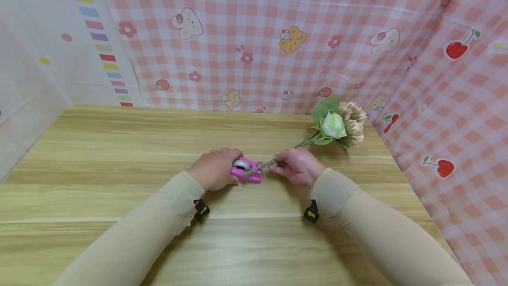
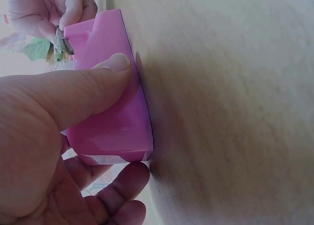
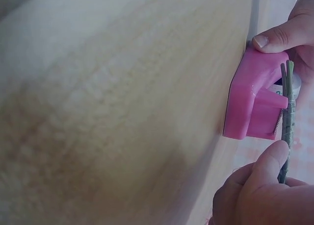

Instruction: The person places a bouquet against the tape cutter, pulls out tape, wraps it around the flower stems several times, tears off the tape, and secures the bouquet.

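Note:
My left hand (image 1: 214, 169) grips the back end of a pink tape dispenser (image 1: 254, 179) standing on the table. In the left wrist view its thumb lies along the near side of the dispenser (image 2: 120, 124). A roll of clear tape (image 1: 240, 163) sits inside. The stems of a small artificial bouquet (image 1: 333, 125) are pinched by my right hand (image 1: 298, 166). Their cut ends pass over the dispenser, beside its toothed edge (image 3: 278, 124) in the right wrist view. Something like tape appears wrapped round the stems (image 3: 289, 122). The bouquet has a pale green-white rose, beige flowers and green leaves.
The wood-grain table (image 1: 131, 158) reaches to a pink checked cloth (image 1: 254, 25) at the back and another on the right. A white sheet (image 1: 35, 47) hangs at the left. The flower heads lie near the table's back right corner.

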Demonstrator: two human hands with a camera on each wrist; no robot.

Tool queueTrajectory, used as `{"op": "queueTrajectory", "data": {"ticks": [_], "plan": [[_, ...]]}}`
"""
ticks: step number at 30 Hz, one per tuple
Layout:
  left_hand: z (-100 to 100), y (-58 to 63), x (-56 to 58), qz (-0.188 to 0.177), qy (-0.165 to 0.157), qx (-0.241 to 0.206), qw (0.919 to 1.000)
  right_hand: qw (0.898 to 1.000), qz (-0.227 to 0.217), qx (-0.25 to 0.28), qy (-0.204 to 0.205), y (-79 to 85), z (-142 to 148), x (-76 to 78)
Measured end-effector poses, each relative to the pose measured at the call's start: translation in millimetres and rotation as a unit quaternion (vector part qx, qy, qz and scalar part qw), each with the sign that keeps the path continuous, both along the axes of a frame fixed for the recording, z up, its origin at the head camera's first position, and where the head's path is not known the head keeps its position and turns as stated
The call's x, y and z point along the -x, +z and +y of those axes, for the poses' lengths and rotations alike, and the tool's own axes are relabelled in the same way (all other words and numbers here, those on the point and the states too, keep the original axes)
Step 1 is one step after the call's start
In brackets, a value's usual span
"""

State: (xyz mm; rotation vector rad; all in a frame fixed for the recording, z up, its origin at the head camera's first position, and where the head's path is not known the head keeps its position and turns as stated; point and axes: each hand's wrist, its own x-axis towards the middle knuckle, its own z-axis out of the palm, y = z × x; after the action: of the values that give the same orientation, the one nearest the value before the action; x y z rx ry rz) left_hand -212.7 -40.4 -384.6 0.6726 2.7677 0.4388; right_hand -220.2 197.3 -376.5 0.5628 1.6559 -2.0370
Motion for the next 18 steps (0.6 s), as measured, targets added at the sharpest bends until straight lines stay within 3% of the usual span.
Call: {"op": "queueTrajectory", "data": {"ticks": [4,11,18], "plan": [[0.3,0.2,0.0,-0.001,0.0,0.0,1.0,1.0,-0.005,0.004,-0.004,-2.5,1.6,0.5],[0.2,-1.4,0.5,0.007,-0.004,-0.002,1.0,0.999,-0.019,-0.004,0.028,-7.1,7.2,-1.5],[0.1,-1.6,0.6,0.006,-0.003,0.0,1.0,0.999,0.009,0.034,0.026,-4.7,9.2,-4.2]]}}
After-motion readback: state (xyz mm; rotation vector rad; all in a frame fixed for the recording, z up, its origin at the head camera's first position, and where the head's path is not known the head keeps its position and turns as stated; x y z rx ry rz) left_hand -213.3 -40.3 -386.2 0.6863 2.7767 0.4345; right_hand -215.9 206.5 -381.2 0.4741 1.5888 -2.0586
